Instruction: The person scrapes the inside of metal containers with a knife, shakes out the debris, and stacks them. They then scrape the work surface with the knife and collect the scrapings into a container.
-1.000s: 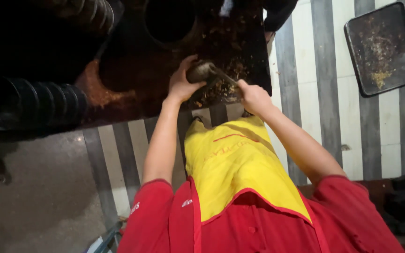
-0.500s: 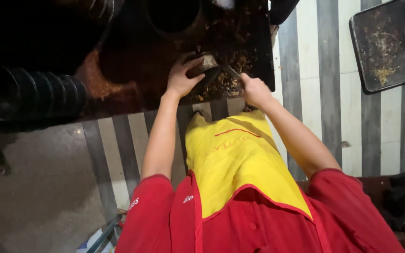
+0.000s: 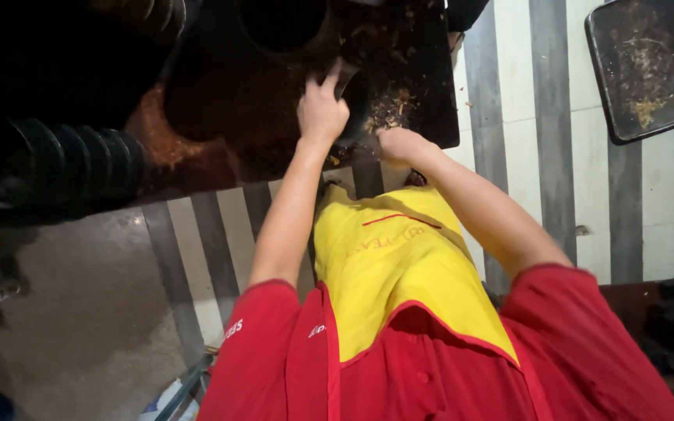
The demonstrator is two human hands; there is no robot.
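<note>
Since the earlier frame, the left hand (image 3: 323, 111) is shifted upward, clamped on the small dark round cup (image 3: 352, 101) over the crumb-strewn dark tray (image 3: 423, 86). Whether the right hand (image 3: 399, 144) grips anything cannot be told. A tilted cup could spill crumbs onto the striped floor (image 3: 509, 156).

The floor (image 3: 665, 203) is tiled in grey and white stripes on the right and turns to bare grey concrete at the lower left. A dark tray (image 3: 423, 86) strewn with brown crumbs lies on it at the top centre. A second dark tray (image 3: 649, 66), flecked with yellowish scraps, lies well apart at the top right. Black ribbed rings (image 3: 56, 168) rest on the left.
</note>
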